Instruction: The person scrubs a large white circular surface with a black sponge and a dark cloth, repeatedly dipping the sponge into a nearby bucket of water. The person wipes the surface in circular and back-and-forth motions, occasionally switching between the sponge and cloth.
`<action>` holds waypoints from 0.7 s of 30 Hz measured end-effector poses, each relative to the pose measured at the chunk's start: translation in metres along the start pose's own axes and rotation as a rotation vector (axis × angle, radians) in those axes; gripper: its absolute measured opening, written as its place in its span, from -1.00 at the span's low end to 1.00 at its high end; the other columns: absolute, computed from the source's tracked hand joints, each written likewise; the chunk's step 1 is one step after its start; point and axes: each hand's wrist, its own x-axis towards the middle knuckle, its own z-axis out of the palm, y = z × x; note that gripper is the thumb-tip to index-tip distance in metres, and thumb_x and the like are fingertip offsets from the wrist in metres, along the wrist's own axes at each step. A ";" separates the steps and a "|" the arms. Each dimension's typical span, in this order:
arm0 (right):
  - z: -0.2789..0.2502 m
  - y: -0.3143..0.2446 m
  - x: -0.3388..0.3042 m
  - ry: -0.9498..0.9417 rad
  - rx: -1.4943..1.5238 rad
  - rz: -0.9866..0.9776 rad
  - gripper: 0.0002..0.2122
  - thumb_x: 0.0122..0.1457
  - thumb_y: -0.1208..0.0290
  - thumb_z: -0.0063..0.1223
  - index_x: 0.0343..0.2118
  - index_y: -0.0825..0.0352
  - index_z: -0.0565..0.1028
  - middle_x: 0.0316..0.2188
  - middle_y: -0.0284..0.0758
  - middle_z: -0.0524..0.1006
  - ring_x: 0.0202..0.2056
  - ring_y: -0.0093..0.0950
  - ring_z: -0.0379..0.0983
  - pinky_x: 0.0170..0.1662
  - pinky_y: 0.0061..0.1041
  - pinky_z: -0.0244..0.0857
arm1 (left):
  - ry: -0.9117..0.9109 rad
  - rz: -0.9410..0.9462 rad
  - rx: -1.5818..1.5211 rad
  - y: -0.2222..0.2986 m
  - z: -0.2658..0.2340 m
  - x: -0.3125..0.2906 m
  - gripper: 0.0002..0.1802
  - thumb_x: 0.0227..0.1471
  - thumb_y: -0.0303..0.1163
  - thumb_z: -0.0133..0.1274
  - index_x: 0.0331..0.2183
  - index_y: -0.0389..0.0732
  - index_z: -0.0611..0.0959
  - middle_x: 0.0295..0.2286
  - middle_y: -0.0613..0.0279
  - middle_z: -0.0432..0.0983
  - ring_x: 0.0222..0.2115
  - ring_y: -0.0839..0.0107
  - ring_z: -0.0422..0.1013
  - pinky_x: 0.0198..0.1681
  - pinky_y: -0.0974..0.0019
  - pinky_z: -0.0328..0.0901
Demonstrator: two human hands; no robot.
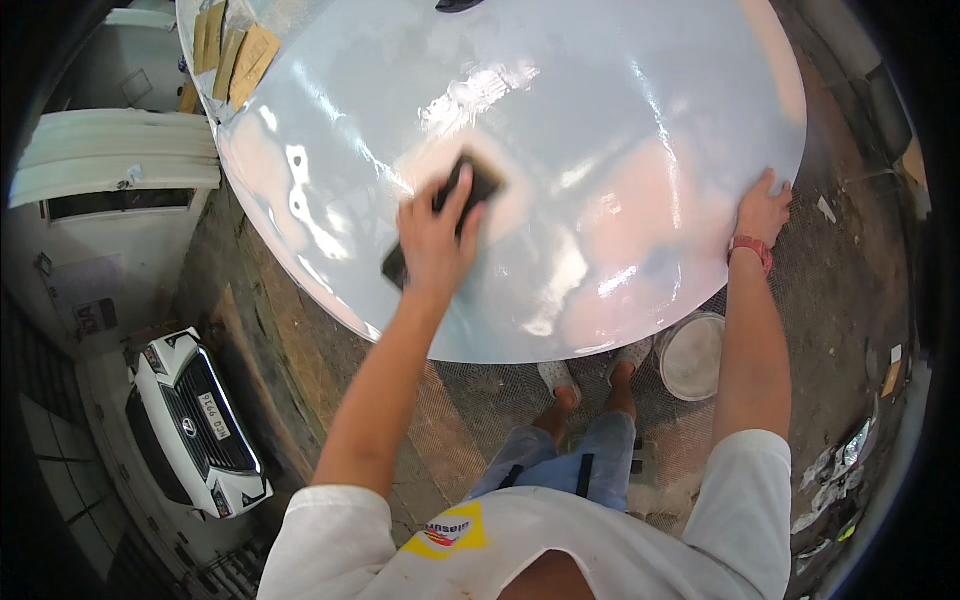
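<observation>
My left hand (435, 235) is closed around a long dark sanding block (484, 180), which is slightly blurred. The block lies slantwise on a wet, glossy car hood (560, 120) coated in pale grey, with several pinkish-beige patches. One such patch is beneath the block's upper end. At the hood's right edge rests my right hand (765, 212), its fingers apart and no tool in it. A red watch (750, 250) circles that wrist. The undersides of the fingers are hidden.
A round whitish bucket (692, 358) stands on the floor under the hood's near right edge, beside my feet. Brown sandpaper sheets (252, 65) lie at the upper left. A white car (195, 425) is parked at lower left; crumpled foil-like scraps (835, 470) lie at right.
</observation>
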 end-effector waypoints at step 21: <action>-0.002 -0.008 -0.011 -0.034 0.032 0.030 -0.23 0.46 -0.33 -0.24 0.52 0.15 0.25 0.32 0.21 0.39 0.31 0.19 0.42 0.33 0.14 0.34 | 0.104 -0.197 0.099 -0.024 -0.013 -0.064 -0.42 0.22 -0.14 0.36 0.25 0.05 0.72 0.05 -0.05 0.52 0.07 -0.11 0.41 0.19 -0.12 0.29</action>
